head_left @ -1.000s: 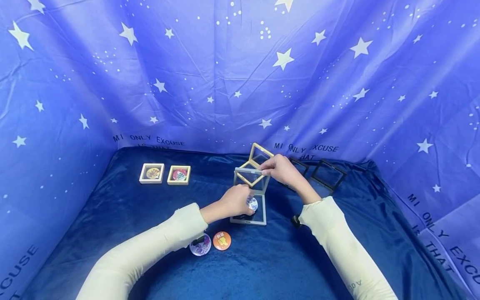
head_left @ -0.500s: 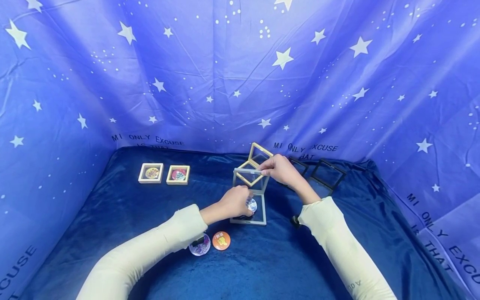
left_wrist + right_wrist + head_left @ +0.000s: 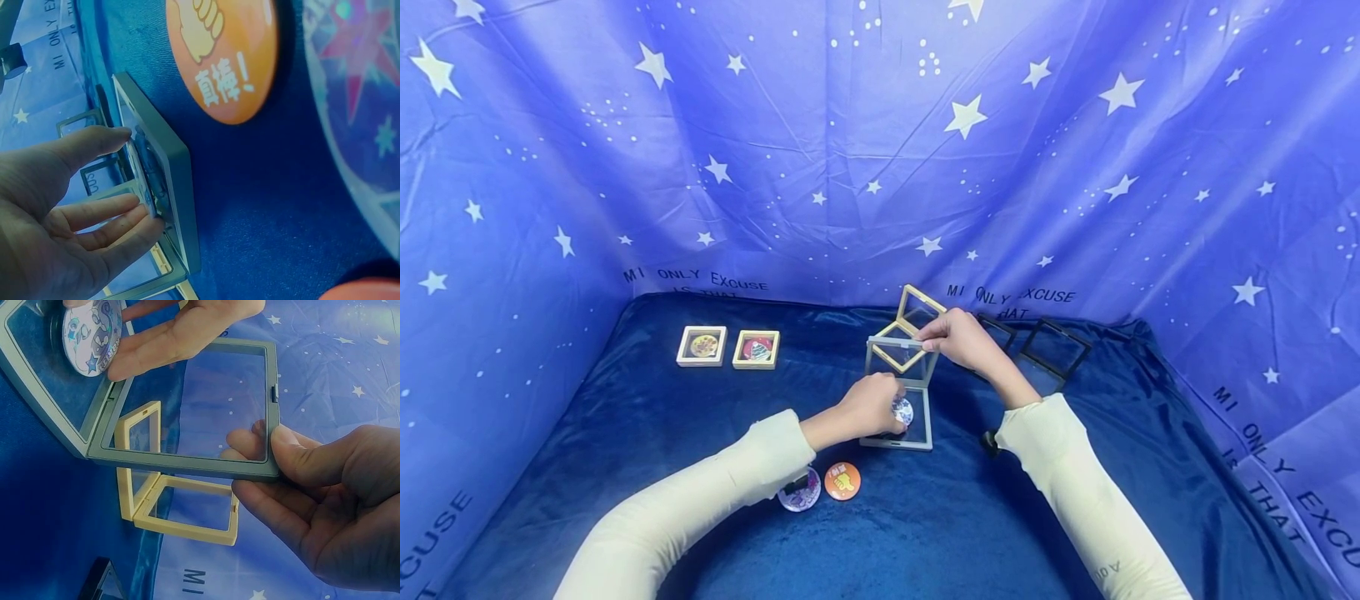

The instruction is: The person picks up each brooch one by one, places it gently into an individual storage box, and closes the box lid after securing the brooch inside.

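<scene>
Between thumb and fingertips, my left hand pinches a round white-and-blue badge just over the clear film of a grey display frame. The frame stands opened on its hinge, its lower half flat on the cloth and its upper half raised. My right hand grips the corner of that raised half, thumb on one face and fingers behind. In the left wrist view the badge appears nearly edge-on, close against the film. Behind the grey frame a cream-yellow frame also stands opened.
An orange thumbs-up badge and a purple badge lie in front, the purple one partly under the left sleeve. At back left sit two closed frames, a white one and a cream one, each holding a badge. Black frames stand at right.
My left hand has shifted the badge very slightly left and down within the grey frame. My right hand stays on the raised half.
</scene>
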`<action>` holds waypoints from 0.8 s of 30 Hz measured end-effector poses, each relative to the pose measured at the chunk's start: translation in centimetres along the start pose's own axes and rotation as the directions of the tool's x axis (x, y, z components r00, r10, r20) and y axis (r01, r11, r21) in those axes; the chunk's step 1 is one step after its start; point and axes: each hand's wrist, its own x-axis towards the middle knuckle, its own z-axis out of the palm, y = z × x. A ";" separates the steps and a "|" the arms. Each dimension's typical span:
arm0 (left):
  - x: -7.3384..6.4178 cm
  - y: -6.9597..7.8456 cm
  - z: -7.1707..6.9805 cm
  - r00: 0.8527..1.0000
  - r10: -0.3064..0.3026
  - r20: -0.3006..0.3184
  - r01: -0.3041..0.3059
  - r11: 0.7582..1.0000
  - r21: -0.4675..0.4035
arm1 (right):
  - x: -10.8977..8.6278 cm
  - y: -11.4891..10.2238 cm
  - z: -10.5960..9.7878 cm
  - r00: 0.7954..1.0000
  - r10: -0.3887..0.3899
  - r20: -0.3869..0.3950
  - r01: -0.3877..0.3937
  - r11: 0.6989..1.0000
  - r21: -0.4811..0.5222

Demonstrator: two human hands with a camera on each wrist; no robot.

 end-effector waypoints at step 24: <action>-0.1 0.2 0.4 1.000 0.010 0.014 -0.011 0.999 0.048 | -0.2 -0.3 -0.1 1.000 0.022 0.017 -0.022 1.000 -0.006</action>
